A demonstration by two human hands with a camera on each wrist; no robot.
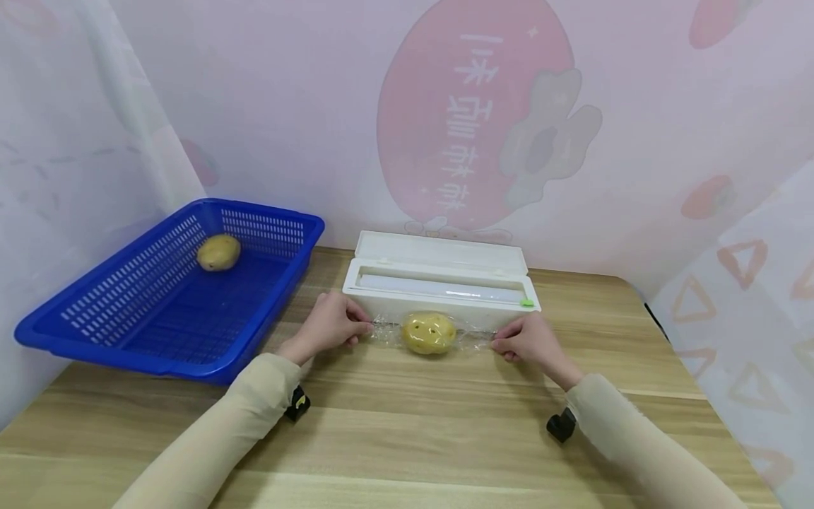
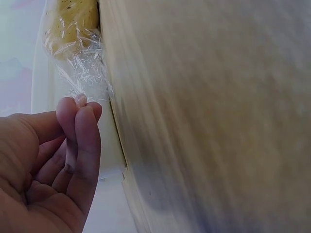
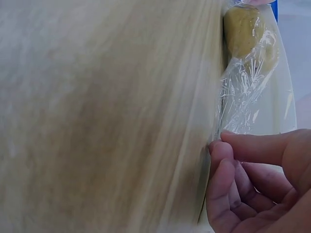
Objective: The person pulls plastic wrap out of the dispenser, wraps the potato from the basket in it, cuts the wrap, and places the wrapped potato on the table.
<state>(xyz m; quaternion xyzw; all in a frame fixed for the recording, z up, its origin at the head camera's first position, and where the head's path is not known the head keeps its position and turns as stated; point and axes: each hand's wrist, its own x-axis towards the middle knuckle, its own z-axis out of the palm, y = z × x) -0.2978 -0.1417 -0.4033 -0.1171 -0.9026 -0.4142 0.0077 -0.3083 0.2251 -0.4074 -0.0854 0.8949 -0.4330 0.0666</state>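
Note:
A potato (image 1: 429,333) wrapped in clear plastic wrap (image 1: 386,332) is at the middle of the table, in front of the white wrap box. My left hand (image 1: 333,322) pinches the gathered left end of the wrap between thumb and fingertips. At the other end, my right hand (image 1: 529,342) pinches the wrap in the same manner. Both wrist views show the film bunched and creased from the potato (image 2: 75,22) to the fingertips. In the right wrist view, the plastic wrap (image 3: 243,94) narrows toward the thumb.
The white wrap box (image 1: 439,311) stands behind the potato with its lid (image 1: 439,253) up, a roll of film (image 1: 439,288) inside and a green slider (image 1: 527,302) at its right. On the left, a blue basket (image 1: 254,332) holds another potato (image 1: 219,252). A printed curtain hangs behind.

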